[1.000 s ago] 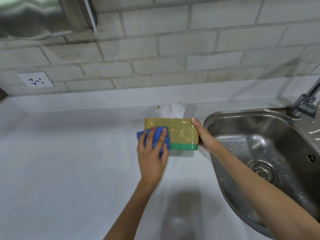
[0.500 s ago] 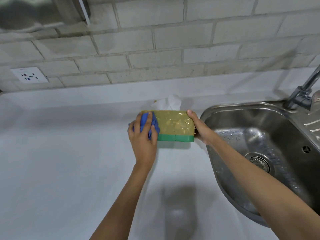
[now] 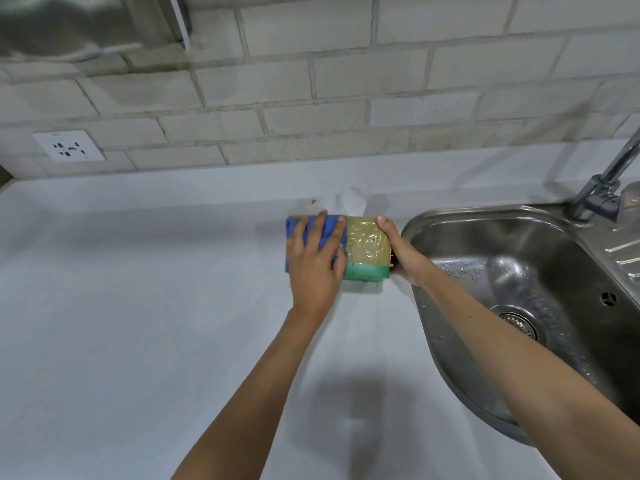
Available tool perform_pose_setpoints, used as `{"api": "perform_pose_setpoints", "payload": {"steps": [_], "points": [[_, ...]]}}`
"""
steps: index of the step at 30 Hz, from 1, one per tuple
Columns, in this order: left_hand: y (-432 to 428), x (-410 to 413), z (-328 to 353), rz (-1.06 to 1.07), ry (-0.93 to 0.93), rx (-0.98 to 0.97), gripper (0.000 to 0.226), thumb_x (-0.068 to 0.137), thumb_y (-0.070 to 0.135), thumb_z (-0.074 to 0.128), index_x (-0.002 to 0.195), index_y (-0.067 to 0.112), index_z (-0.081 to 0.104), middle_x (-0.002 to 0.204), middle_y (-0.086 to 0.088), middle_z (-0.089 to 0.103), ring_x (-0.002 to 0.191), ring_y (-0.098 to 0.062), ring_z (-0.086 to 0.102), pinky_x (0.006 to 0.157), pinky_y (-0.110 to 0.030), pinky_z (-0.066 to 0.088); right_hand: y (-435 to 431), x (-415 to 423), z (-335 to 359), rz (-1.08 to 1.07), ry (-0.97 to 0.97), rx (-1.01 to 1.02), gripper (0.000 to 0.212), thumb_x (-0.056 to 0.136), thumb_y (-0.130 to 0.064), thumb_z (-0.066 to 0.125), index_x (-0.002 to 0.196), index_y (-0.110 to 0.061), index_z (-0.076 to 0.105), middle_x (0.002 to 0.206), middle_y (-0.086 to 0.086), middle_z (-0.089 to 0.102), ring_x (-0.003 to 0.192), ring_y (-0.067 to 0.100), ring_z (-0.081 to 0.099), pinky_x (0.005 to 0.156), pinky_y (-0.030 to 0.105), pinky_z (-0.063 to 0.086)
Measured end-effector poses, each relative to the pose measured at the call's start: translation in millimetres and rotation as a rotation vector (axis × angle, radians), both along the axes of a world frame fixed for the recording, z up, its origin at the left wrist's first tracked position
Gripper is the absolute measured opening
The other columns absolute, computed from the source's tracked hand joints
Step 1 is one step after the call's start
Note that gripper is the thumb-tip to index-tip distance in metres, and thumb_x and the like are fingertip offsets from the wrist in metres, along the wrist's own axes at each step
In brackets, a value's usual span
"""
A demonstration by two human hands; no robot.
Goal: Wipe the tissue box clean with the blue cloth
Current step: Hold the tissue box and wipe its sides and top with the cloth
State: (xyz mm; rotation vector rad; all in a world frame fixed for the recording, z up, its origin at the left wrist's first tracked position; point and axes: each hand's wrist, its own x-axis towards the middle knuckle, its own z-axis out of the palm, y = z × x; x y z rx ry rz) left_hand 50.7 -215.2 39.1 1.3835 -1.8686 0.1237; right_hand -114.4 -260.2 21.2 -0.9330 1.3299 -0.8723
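Observation:
The tissue box [image 3: 367,247] is yellow-brown with a green band along its bottom and stands on the white counter, a white tissue [image 3: 348,201] sticking out of its top. My left hand [image 3: 313,263] presses the blue cloth [image 3: 329,230] flat against the left half of the box's near face, fingers spread over the cloth. My right hand [image 3: 401,251] grips the box's right end, thumb on the top edge. The left end of the box is hidden by cloth and hand.
A steel sink [image 3: 540,306] lies directly right of the box, with a tap [image 3: 602,192] at its back right. A brick wall runs behind the white counter [image 3: 138,323], with a socket [image 3: 69,146] at the left.
My left hand has slid the blue cloth up and leftward along the box's near face, from its lower left corner to cover the left half. My right hand keeps its hold.

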Motion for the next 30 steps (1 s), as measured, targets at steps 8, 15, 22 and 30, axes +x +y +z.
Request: {"api": "perform_pose_setpoints", "payload": {"steps": [8,15,22,30], "points": [[24,20,-21,0.078,0.044,0.036,0.041,0.087,0.018,0.048,0.123,0.010,0.065,0.129,-0.015,0.062,0.120,-0.032,0.042,0.102,-0.043,0.042,2,0,0,-0.017,-0.005,0.015,0.093,0.034,-0.089,0.057,0.102,-0.025,0.065,0.114,0.009,0.069,0.106,0.025,0.064,0.097,0.046,0.048],[41,12,-34,-0.064,-0.231,-0.110,0.042,0.085,0.021,0.048,0.121,0.011,0.066,0.125,-0.014,0.065,0.118,-0.033,0.047,0.099,-0.045,0.048,3,0,-3,-0.020,0.002,0.007,0.086,0.037,-0.089,0.057,0.096,-0.027,0.068,0.100,0.001,0.073,0.100,0.021,0.066,0.091,0.040,0.052],[50,-33,-23,-0.068,-0.261,-0.122,0.039,0.077,0.017,0.061,0.114,0.011,0.071,0.117,-0.014,0.070,0.108,-0.039,0.063,0.088,-0.051,0.054,8,0,0,0.001,0.004,-0.013,0.076,0.046,-0.084,0.057,0.093,-0.025,0.070,0.088,-0.002,0.074,0.087,0.015,0.068,0.078,0.030,0.053],[35,22,-25,0.126,-0.007,-0.083,0.041,0.083,0.016,0.047,0.116,0.006,0.069,0.119,-0.017,0.067,0.113,-0.035,0.048,0.092,-0.047,0.051,9,-1,3,-0.007,0.014,-0.025,0.076,0.058,-0.078,0.052,0.106,-0.021,0.064,0.103,0.004,0.068,0.099,0.023,0.064,0.093,0.042,0.050]]}}
